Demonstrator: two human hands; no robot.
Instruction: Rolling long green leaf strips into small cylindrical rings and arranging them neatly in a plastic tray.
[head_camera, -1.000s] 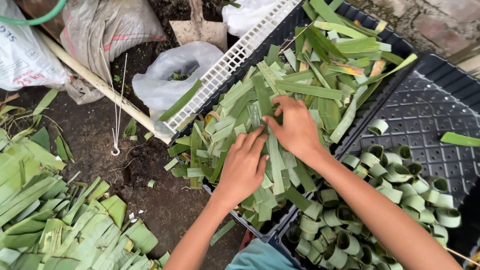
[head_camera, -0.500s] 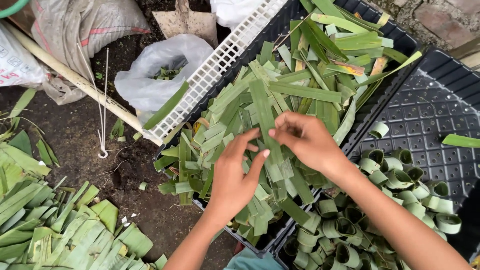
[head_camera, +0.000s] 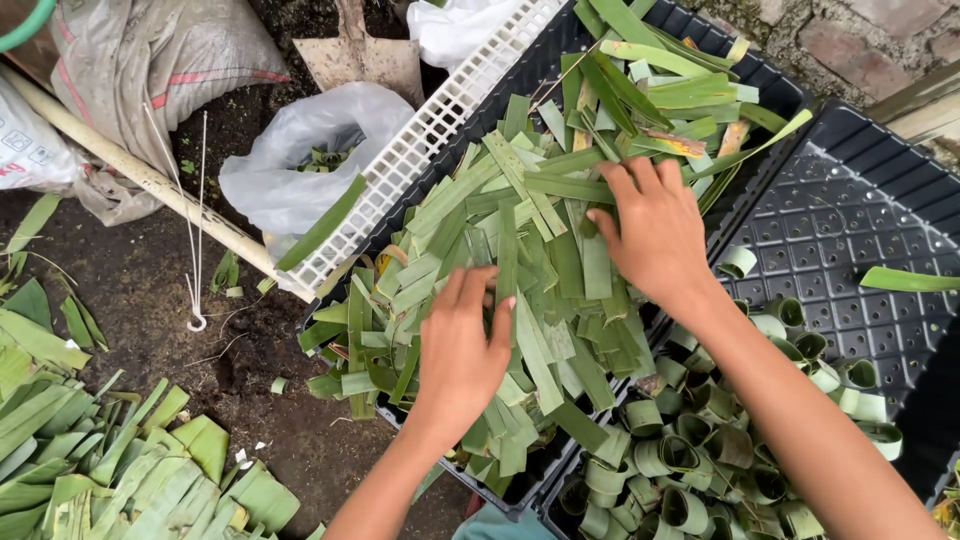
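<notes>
A heap of cut green leaf strips (head_camera: 540, 250) fills a black plastic tray (head_camera: 770, 80). My left hand (head_camera: 462, 350) lies palm down on the near part of the heap, fingers spread over the strips. My right hand (head_camera: 655, 235) rests on the strips further back and to the right, its fingers apart and curled into the pile. Neither hand visibly lifts a strip. Rolled green leaf rings (head_camera: 690, 450) lie in a second black tray (head_camera: 860, 200) to the right, under my right forearm.
A white plastic grid (head_camera: 420, 150) leans along the tray's left side. On the dirt lie a clear plastic bag (head_camera: 290, 170), a pale pole (head_camera: 140, 175), sacks (head_camera: 130, 60), a spade blade (head_camera: 360, 55) and a pile of leaf pieces (head_camera: 100, 470) at bottom left.
Both hands have moved apart over the heap: the right hand shifted back and right, the left hand settled flat nearer me. The view has drifted slightly.
</notes>
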